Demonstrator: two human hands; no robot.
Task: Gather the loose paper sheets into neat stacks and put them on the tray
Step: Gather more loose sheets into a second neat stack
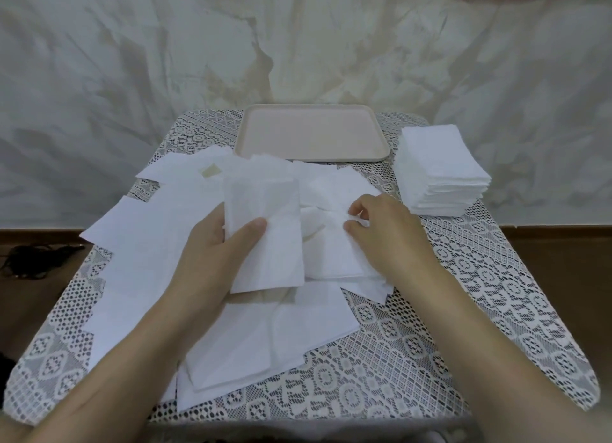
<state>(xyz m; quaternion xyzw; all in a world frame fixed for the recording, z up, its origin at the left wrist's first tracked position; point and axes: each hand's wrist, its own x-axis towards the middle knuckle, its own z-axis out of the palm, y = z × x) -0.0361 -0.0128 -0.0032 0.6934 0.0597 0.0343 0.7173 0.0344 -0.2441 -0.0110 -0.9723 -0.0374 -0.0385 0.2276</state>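
Observation:
Loose white paper sheets (159, 244) lie scattered over the middle and left of the table. My left hand (212, 254) holds a small bundle of sheets (265, 244) upright above the pile, thumb on its front. My right hand (384, 234) rests on the sheets to the right and pinches the edge of one sheet (331, 240) between thumb and fingers. A pale pink tray (311, 133) sits at the far middle of the table with nothing on it. A neat tall stack of sheets (440, 171) stands on the table to the right of the tray.
The table carries a white lace cloth (480, 293) with rounded corners. A wrinkled pale backdrop (298, 45) hangs behind it. Dark cables (36, 257) lie on the brown floor at the left.

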